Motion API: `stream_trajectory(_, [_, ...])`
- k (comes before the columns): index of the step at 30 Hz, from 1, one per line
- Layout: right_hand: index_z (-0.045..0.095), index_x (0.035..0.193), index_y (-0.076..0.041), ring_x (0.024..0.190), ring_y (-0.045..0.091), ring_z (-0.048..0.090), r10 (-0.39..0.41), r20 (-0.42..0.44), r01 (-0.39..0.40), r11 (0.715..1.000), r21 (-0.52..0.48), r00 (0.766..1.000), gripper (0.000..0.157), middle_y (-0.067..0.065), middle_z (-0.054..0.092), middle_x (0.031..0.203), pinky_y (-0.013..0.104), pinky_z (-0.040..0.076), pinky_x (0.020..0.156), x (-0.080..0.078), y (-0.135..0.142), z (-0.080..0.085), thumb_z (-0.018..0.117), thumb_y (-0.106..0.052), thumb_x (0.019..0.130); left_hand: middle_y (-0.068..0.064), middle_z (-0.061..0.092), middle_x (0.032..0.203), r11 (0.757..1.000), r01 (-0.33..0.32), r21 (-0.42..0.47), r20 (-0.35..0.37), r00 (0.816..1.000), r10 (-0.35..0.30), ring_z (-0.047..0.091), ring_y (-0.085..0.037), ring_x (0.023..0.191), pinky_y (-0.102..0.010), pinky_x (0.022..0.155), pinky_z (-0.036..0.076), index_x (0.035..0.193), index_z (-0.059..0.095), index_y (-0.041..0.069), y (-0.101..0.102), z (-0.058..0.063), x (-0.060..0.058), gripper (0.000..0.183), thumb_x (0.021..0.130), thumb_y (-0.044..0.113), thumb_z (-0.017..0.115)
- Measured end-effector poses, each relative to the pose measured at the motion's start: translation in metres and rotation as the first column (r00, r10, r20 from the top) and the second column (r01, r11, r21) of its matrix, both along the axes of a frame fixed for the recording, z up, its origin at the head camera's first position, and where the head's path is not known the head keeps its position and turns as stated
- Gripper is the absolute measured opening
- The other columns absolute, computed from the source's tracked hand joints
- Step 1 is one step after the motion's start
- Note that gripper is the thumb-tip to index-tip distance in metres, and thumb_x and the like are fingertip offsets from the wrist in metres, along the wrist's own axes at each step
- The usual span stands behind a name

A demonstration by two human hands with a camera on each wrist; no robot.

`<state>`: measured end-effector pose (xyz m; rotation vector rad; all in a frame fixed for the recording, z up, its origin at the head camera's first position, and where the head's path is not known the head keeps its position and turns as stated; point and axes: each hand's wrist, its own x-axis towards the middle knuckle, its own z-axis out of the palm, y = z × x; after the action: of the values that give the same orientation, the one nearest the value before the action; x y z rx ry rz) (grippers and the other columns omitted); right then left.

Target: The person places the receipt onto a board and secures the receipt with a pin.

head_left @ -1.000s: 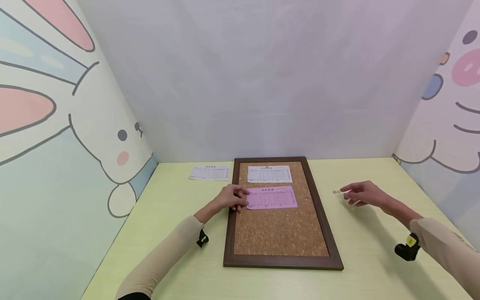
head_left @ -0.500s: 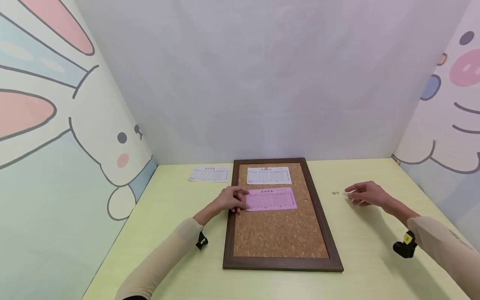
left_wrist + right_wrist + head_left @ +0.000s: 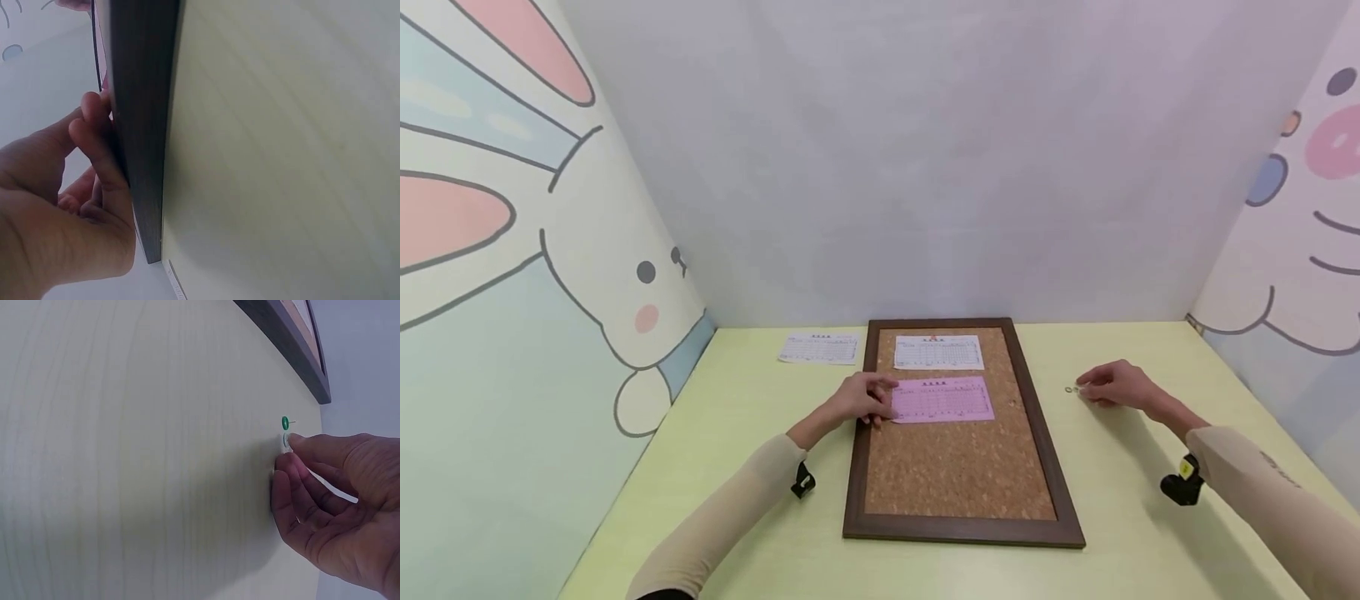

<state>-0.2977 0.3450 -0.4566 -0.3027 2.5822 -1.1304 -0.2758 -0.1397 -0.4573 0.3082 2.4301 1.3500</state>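
Note:
In the head view my left hand (image 3: 861, 397) is at the corkboard's left edge, fingers and thumb holding the left end of a pink printed slip (image 3: 943, 400). The slip lies flat across the cork, its left end partly covered by the hand. In the left wrist view, curled fingers and thumb of the left hand (image 3: 69, 200) meet beside the dark frame. To the right of the board, my right hand (image 3: 344, 500) is low over the table, thumb and fingertip pinching a small white thumbtack (image 3: 284, 445). A green thumbtack (image 3: 285, 423) lies just beyond the fingertips.
The corkboard (image 3: 962, 475) has a brown wooden frame and lies on the pale yellow table (image 3: 760, 508). A white slip (image 3: 938, 353) is fixed on its upper part with an orange-red tack. Another white slip (image 3: 818, 348) lies left of the board. A grey wall (image 3: 925, 167) rises behind.
My right hand first drew back slightly to the right, then came left and down to the tacks, fingertips closer together. The left hand has stayed on the pink slip.

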Motion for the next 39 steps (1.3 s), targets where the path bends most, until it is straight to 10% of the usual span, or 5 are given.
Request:
stream_trajectory(28, [0.074, 0.086, 0.006, 0.062, 0.010, 0.066, -0.049, 0.007, 0.047, 0.987, 0.152, 0.999, 0.024, -0.003, 0.067, 0.067, 0.029, 0.058, 0.060, 0.004, -0.013, 0.011, 0.070, -0.016, 0.096, -0.005, 0.072, 0.080, 0.999, -0.028, 0.029, 0.017, 0.999, 0.028, 0.062, -0.007, 0.050, -0.019, 0.047, 0.044, 0.130, 0.065, 0.002, 0.002, 0.000, 0.002, 0.050, 0.083, 0.001, 0.082])
stream_trajectory(39, [0.078, 0.092, 0.005, 0.060, 0.003, 0.059, 0.053, -0.088, -0.037, 0.984, 0.175, 0.995, 0.022, 0.000, 0.073, 0.070, 0.021, 0.046, 0.059, 0.000, -0.008, 0.007, 0.071, -0.016, 0.095, -0.005, 0.072, 0.081, 0.999, -0.036, 0.037, 0.034, 0.999, 0.035, 0.062, -0.008, 0.051, -0.020, 0.048, 0.044, 0.132, 0.065, 0.003, 0.002, -0.003, 0.001, 0.051, 0.083, 0.003, 0.082])
